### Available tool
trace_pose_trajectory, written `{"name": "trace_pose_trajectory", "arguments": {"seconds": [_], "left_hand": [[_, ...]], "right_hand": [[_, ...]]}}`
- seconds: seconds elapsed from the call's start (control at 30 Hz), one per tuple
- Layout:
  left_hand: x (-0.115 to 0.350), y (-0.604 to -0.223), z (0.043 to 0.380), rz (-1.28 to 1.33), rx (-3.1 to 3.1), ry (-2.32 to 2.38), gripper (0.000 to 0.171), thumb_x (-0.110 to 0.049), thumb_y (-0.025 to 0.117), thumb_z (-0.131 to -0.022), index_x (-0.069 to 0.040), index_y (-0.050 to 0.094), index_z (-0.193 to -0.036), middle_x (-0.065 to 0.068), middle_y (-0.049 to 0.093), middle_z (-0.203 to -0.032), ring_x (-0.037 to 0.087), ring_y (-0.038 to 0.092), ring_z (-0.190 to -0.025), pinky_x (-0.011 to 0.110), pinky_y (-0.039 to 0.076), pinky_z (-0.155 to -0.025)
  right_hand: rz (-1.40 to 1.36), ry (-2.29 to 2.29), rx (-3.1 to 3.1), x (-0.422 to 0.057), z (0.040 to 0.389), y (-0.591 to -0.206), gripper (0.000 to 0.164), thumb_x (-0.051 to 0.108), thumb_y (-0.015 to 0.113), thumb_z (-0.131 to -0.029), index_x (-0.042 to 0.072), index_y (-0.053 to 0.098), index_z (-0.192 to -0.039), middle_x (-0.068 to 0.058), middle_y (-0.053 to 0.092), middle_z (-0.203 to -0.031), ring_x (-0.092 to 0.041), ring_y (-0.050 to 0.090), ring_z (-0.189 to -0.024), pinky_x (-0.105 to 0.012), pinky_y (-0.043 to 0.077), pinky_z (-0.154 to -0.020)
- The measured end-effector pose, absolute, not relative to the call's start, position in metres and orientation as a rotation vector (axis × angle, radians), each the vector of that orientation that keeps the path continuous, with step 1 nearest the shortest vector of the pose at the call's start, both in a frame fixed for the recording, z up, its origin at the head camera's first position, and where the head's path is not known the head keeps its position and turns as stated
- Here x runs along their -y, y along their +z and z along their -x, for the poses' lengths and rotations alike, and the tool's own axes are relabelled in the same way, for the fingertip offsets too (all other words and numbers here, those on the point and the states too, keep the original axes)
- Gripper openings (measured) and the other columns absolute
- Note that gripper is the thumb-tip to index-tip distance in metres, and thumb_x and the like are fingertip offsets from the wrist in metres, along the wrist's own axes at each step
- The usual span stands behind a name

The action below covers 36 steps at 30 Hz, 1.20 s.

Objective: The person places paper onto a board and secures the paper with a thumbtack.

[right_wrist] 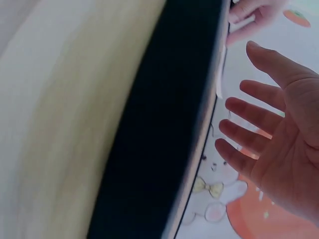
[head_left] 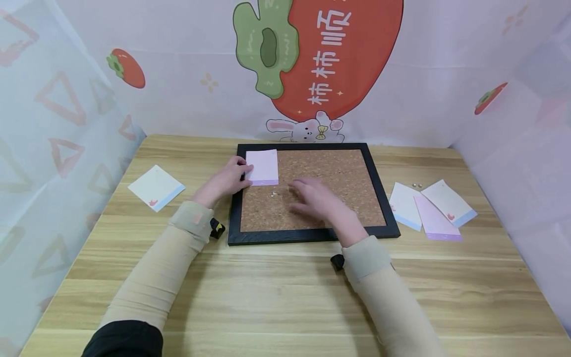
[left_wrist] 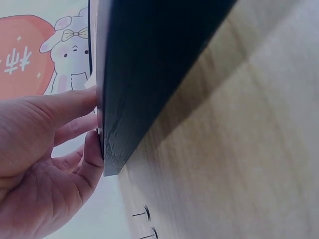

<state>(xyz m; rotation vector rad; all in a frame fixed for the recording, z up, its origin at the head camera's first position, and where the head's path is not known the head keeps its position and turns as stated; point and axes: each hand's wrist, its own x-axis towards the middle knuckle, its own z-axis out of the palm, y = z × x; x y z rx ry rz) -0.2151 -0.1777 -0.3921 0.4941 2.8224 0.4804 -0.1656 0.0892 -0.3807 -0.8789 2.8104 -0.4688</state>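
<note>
A cork board (head_left: 330, 198) in a black frame lies on the table. On its upper left part is a lilac note sheet (head_left: 262, 168) with a purple band. My left hand (head_left: 228, 178) rests at the board's left edge, its fingertips touching the sheet's left side; the left wrist view shows this hand (left_wrist: 55, 149) against the black frame (left_wrist: 144, 74). Over the middle of the cork, my right hand (head_left: 314, 198) hovers with nothing in it; its fingers (right_wrist: 249, 112) are spread in the right wrist view. Tiny shiny pieces (head_left: 274, 194) lie on the cork between the hands.
A white note sheet with a blue band (head_left: 156, 188) lies left of the board. To the right lie two white sheets and another lilac sheet (head_left: 434, 218), partly overlapping, with two small round studs (head_left: 417, 185) behind them. Thumbtacks (left_wrist: 144, 213) stand point-up in the left wrist view.
</note>
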Motion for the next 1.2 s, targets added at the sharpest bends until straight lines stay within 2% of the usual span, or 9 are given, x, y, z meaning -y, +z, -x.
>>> {"name": "trace_pose_trajectory", "arguments": {"seconds": [0.3,0.6,0.9,1.2], "left_hand": [[0.178,-0.392,0.215,-0.486,-2.811,0.495,0.056,-0.017,0.062,-0.099,0.001,0.042,-0.148,0.030,0.031,-0.153,0.040,0.041,-0.135,0.049,0.044,-0.109],[0.178,-0.391,0.217,-0.487,-2.809,0.502,0.057,-0.017,0.062,-0.099,0.002,0.042,-0.149,0.030,0.031,-0.153,0.041,0.039,-0.138,0.051,0.040,-0.112],[0.179,-0.392,0.215,-0.488,-2.801,0.519,0.056,-0.018,0.061,-0.100,0.001,0.042,-0.149,0.029,0.030,-0.153,0.041,0.040,-0.138,0.051,0.041,-0.112],[0.183,-0.399,0.213,-0.545,-2.831,0.566,0.055,-0.017,0.059,-0.101,0.005,0.040,-0.149,0.032,0.031,-0.151,0.043,0.038,-0.137,0.052,0.038,-0.114]], "right_hand": [[0.879,-0.443,-2.788,-0.060,0.178,-0.386,0.057,0.034,0.069,-0.095,0.011,0.051,-0.144,-0.009,0.048,-0.152,-0.027,0.044,-0.142,-0.044,0.033,-0.120],[0.908,-0.356,-2.767,-0.038,0.189,-0.391,0.055,0.034,0.067,-0.096,0.010,0.052,-0.143,-0.009,0.049,-0.150,-0.024,0.045,-0.141,-0.040,0.034,-0.120],[0.848,-0.287,-2.686,-0.029,0.192,-0.388,0.056,0.032,0.064,-0.098,0.010,0.048,-0.147,-0.010,0.040,-0.159,-0.026,0.038,-0.147,-0.045,0.031,-0.122],[0.804,-0.252,-2.643,-0.029,0.195,-0.388,0.058,0.035,0.061,-0.100,0.013,0.043,-0.151,-0.007,0.034,-0.163,-0.025,0.034,-0.150,-0.046,0.028,-0.123]]}}
